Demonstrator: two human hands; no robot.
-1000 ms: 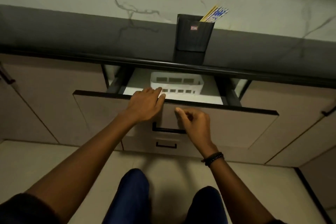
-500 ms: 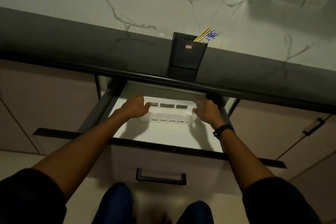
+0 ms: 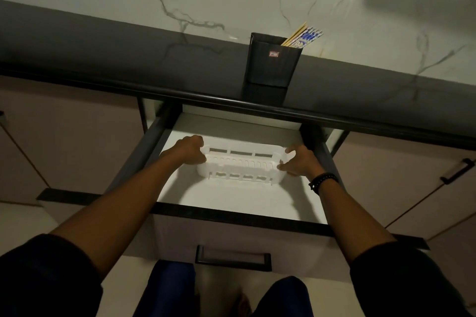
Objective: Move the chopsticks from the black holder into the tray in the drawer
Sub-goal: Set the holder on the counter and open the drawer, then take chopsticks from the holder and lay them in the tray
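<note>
- The chopsticks (image 3: 304, 37) stand in the black holder (image 3: 273, 62), leaning right, with their tops above its rim.
- The holder sits at the front edge of the dark countertop (image 3: 128, 59), just above the open drawer (image 3: 231, 216), so the carry is short.
- The white slotted tray (image 3: 239, 162) lies empty on the drawer floor.
- The left hand (image 3: 188, 149) and right hand (image 3: 298, 162) each curl round one end of the tray, probably to position it.

The left sleeve (image 3: 38, 280) and right sleeve (image 3: 412, 280) are dark, almost black, and end near the elbows. Below them both forearms (image 3: 116, 203) are bare down to the left hand (image 3: 188, 149) and right hand (image 3: 300, 161). A black beaded bracelet (image 3: 322, 179) sits on the right wrist. The trousers (image 3: 164, 288) are deep blue.
</note>
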